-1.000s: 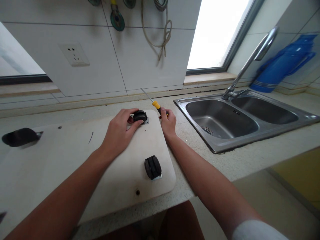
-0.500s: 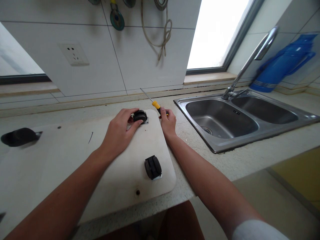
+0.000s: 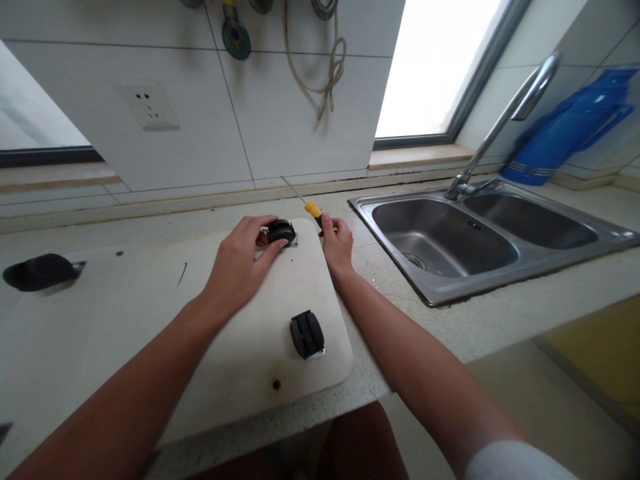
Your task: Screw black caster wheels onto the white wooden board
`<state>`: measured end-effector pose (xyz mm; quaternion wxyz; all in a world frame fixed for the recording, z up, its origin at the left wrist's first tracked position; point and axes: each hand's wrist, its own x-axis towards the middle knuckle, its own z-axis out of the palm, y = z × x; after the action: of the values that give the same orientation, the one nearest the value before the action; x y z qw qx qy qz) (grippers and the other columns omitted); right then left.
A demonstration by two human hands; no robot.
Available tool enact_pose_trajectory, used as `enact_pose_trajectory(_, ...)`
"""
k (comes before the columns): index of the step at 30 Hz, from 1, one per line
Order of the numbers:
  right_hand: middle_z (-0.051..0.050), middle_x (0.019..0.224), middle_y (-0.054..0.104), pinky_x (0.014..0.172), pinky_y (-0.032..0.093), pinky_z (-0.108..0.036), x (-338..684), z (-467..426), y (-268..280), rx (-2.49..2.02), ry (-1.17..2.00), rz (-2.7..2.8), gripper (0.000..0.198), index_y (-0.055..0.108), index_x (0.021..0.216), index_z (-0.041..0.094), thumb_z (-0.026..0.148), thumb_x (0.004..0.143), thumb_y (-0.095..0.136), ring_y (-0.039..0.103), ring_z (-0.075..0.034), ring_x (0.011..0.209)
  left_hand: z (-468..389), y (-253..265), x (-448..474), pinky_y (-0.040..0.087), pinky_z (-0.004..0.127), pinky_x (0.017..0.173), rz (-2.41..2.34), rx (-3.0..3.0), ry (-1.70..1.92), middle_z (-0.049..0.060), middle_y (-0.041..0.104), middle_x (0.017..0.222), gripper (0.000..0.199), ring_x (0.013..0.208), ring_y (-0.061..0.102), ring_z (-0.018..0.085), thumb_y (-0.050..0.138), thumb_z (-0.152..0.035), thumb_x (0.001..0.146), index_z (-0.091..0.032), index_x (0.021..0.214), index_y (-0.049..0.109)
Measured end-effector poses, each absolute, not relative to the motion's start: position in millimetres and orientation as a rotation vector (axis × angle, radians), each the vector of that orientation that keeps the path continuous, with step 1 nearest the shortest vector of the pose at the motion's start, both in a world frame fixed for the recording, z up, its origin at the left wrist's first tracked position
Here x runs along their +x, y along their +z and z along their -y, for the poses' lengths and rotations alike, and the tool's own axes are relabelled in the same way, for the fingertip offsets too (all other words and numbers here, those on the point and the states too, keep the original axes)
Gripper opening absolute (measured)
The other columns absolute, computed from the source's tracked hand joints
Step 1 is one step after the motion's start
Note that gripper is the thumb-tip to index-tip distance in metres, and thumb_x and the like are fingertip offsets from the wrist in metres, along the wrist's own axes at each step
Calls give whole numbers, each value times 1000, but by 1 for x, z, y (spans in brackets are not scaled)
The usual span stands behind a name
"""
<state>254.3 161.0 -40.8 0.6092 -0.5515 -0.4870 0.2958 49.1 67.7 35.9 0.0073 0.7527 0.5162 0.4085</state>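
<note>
My left hand (image 3: 243,257) grips a black caster wheel (image 3: 282,231) between thumb and fingers, at the far right corner of a white board (image 3: 240,340). Part of a metal mounting plate shows under that caster. My right hand (image 3: 337,244), beside the board's right edge, is closed around the handle of a yellow and black screwdriver (image 3: 313,210). Its thin shaft points up and left, toward the wall, away from the caster. A second caster (image 3: 307,335) stands on the board nearer to me. At the far left lies a third black wheel-like piece (image 3: 41,272).
The board lies on a speckled counter (image 3: 390,293). To the right is a steel double sink (image 3: 445,237) with a faucet (image 3: 505,127). A blue thermos (image 3: 570,130) stands behind it. On the tiled wall are an outlet (image 3: 149,107) and a tied cord (image 3: 330,73).
Nearly nothing differs; the whole view has shifted very slightly. Both hands keep their holds on the caster and the screwdriver.
</note>
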Motion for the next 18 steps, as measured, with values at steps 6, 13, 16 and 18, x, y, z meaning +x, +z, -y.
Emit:
enact_pose_trajectory(6,0,84,73,91,58,-38,254,-161,-41,-1274,687,1123,50,74,102,20,68,110,65,71,-18,84,-68,36,49,65,40,93,-1615,2350,1280,10,79,124,39,96,76,25,75,-42,105,-22,139,73)
enact_pose_trajectory(13,0,85,73,91,58,-38,254,-159,-39,-1274,688,1121,52,75,101,20,70,110,66,70,-18,85,-68,35,50,64,39,94,-1592,2343,1314,10,79,121,37,95,76,24,77,-38,105,-20,137,75)
enact_pose_trajectory(16,-1,85,74,90,57,-38,254,-159,-38,-1271,688,1122,52,75,101,20,71,109,65,70,-19,84,-67,35,49,65,39,95,-1596,2339,1320,9,79,121,36,94,76,24,77,-38,105,-20,136,75)
enact_pose_trajectory(18,-1,85,74,91,57,-38,254,-158,-38,-1272,686,1124,52,75,101,20,70,109,65,70,-19,85,-67,36,50,64,39,95,-1605,2333,1313,9,80,121,36,94,76,24,78,-38,105,-21,136,74)
